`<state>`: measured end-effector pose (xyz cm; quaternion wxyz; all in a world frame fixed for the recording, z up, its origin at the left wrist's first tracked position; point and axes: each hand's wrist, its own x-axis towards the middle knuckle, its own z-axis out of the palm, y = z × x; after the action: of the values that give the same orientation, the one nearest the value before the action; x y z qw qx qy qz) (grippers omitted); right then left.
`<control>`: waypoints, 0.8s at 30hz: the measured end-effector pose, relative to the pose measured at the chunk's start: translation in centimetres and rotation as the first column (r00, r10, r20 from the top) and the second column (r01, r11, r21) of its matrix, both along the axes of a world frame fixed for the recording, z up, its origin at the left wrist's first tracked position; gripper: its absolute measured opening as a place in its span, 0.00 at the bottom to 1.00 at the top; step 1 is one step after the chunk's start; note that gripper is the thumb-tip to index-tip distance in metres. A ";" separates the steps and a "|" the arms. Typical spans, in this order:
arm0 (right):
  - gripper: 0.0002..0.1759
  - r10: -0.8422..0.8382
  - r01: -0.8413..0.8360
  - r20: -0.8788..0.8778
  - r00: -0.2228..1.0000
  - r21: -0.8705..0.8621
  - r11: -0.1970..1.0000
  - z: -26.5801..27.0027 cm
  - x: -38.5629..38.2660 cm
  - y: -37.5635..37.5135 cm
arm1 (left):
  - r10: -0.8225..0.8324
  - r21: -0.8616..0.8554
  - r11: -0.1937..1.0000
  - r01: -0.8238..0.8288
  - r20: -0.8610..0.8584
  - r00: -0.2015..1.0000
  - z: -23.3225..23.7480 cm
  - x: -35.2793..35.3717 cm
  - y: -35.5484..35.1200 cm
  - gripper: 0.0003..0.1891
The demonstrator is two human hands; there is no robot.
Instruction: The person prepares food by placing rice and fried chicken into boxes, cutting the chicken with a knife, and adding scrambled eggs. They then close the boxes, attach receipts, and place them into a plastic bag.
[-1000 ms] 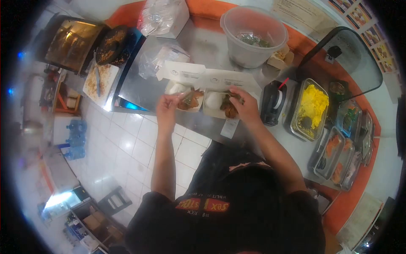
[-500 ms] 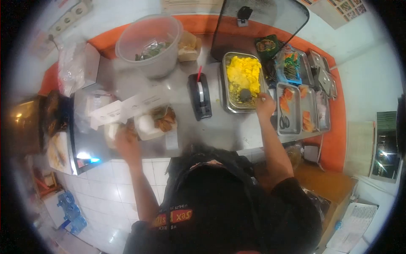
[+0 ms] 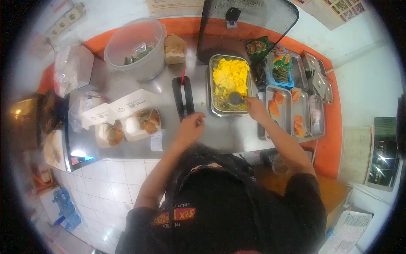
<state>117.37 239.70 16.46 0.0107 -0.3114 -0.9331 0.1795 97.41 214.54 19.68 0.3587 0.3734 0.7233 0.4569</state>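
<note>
My right hand (image 3: 256,109) closes on a dark round-headed scoop (image 3: 235,98) at the near right corner of a metal tray. Yellow food (image 3: 231,75) fills much of that tray (image 3: 212,103); its near part holds darker bits. Loosely curled, with nothing visible in it, my left hand (image 3: 191,127) is over the counter, just nearer me than the black tape dispenser (image 3: 188,98). Further left, two open cardboard boxes (image 3: 129,103) hold white mounds (image 3: 133,125) and brown food pieces (image 3: 149,123). A paper slip (image 3: 156,141) lies beside them.
A large translucent tub (image 3: 141,70) and a small brown carton (image 3: 175,48) stand at the back. A dark-framed clear lid (image 3: 249,25) leans behind the food tray. To the right are metal trays with orange pieces (image 3: 274,111) and a blue basket (image 3: 282,78).
My left hand has left the food boxes and moved right to near the tape dispenser. My right hand stays at the tray's corner by the scoop. The view has shifted slightly.
</note>
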 end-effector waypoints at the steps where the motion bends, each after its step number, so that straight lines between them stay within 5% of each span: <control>1: 0.11 -0.097 0.095 -0.110 0.989 -0.026 0.995 1.3 0.2 0.1 | -0.014 -0.020 1.000 0.015 0.061 0.998 -0.8 0.5 1.1 0.17; 7: 0.12 -0.268 0.274 -0.241 0.933 -0.011 0.962 1.7 -0.2 1.3 | 0.114 -0.049 0.992 -0.113 0.000 0.994 -9.7 3.4 7.5 0.29; 15: 0.14 -0.291 0.291 -0.085 0.953 -0.012 0.957 -0.9 -3.2 -1.3 | 0.143 0.024 0.990 -0.142 -0.003 0.990 -10.3 3.8 8.6 0.32; 18: 0.13 -0.302 0.301 -0.004 0.953 -0.019 0.953 -0.5 -3.3 -2.2 | 0.141 0.061 0.987 -0.145 0.074 0.987 -9.6 3.9 8.4 0.33; 20: 0.14 -0.256 0.256 0.003 0.967 0.027 0.966 -1.3 -3.0 -2.3 | 0.178 0.070 0.976 -0.207 0.295 0.939 -8.7 4.1 8.4 0.34; 24: 0.15 -0.162 0.161 0.135 0.978 0.020 0.987 -2.1 -2.9 -2.7 | 0.190 0.074 0.971 -0.229 0.352 0.916 -8.4 4.4 8.4 0.34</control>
<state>114.45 236.99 14.40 -0.0371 -0.3975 -0.9041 0.1521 101.80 222.94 11.26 0.4062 0.2283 0.6584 0.5912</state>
